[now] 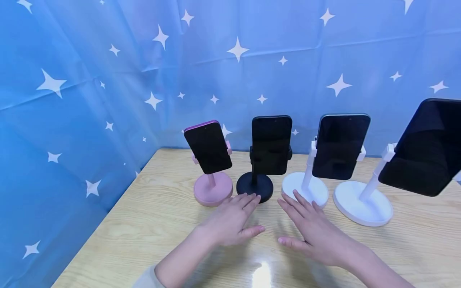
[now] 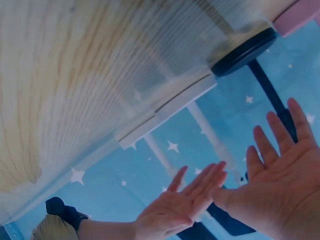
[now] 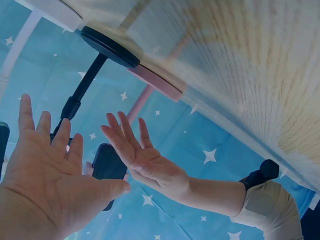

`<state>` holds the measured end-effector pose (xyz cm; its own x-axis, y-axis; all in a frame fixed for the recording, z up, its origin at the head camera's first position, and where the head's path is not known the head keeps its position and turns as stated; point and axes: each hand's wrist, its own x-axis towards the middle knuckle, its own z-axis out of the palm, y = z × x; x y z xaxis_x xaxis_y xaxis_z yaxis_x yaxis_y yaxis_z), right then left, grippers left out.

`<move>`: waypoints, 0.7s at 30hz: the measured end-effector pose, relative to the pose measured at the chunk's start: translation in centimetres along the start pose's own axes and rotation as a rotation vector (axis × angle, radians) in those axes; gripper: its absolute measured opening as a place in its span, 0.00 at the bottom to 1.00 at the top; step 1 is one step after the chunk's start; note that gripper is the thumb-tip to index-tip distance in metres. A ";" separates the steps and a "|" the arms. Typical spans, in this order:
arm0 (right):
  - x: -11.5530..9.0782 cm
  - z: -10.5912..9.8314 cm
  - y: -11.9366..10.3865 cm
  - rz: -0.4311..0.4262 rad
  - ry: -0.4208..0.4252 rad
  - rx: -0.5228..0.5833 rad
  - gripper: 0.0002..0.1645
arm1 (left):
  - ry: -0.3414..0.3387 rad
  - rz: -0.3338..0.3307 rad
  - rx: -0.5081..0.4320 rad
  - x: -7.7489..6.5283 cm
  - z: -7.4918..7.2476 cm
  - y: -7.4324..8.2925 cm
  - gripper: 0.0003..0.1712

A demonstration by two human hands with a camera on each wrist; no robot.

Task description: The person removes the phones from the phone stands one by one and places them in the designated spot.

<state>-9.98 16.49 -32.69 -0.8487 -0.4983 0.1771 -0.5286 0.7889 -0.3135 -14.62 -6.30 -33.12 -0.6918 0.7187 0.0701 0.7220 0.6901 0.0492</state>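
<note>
My left hand (image 1: 234, 220) hovers palm down before the pink and black stands, its fingers extended and thumb out to the side. Beside it, my right hand (image 1: 313, 232) is spread in front of a white phone stand (image 1: 318, 189). Both palms look bare in the left wrist view. A purple-edged phone (image 1: 208, 147) sits in the pink phone stand (image 1: 213, 192). The black phone stand (image 1: 248, 185) holds a black phone (image 1: 271, 145). Clamped in the nearer white stand is a light-blue-edged phone (image 1: 341, 146). Another white stand (image 1: 351, 204) bears a larger dark-screened device (image 1: 425, 148).
The stands form a row along the back of the light wooden table (image 1: 144, 224). Behind and to the left hangs a blue curtain (image 1: 119, 84) with white stars. A bright light reflection shows on the table's front part. The rightmost device is cut off by the frame edge.
</note>
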 end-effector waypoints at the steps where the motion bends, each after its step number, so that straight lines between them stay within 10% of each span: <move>1: 0.0 0.0 -0.1 -0.002 0.000 0.004 0.43 | 0.004 0.000 -0.003 0.0 0.0 -0.1 0.39; 21: 1.7 0.6 -1.6 -0.068 0.001 0.080 0.44 | 0.083 -0.042 -0.102 -1.2 -0.3 -1.2 0.38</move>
<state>-10.61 14.14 -32.49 -0.8108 -0.5496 0.2015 -0.5823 0.7220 -0.3737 -14.61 -8.00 -32.92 -0.7210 0.6770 0.1475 0.6929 0.7043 0.1545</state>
